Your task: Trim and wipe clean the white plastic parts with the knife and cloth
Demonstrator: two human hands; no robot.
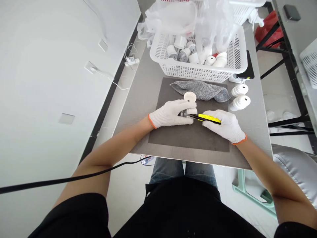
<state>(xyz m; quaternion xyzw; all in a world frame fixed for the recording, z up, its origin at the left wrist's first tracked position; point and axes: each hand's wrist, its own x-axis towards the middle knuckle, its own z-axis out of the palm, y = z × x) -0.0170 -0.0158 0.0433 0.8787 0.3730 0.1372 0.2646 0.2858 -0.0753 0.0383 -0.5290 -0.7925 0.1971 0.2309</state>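
Both my hands wear white knit gloves with orange cuffs. My left hand (170, 114) is closed around a small white and metal cylindrical part (188, 112) on the dark mat (188, 135). My right hand (226, 125) grips a yellow and black tool (208, 118), whose black tip points left and touches the part. A loose white round cap (190, 97) lies on the mat just beyond my left hand.
A grey cloth (201, 90) lies behind the cap. A white plastic basket (198, 71) holds several similar cylindrical parts and clear plastic bags. Two white ribbed parts (239, 96) lie right of the mat. A black phone (249, 67) sits by the basket.
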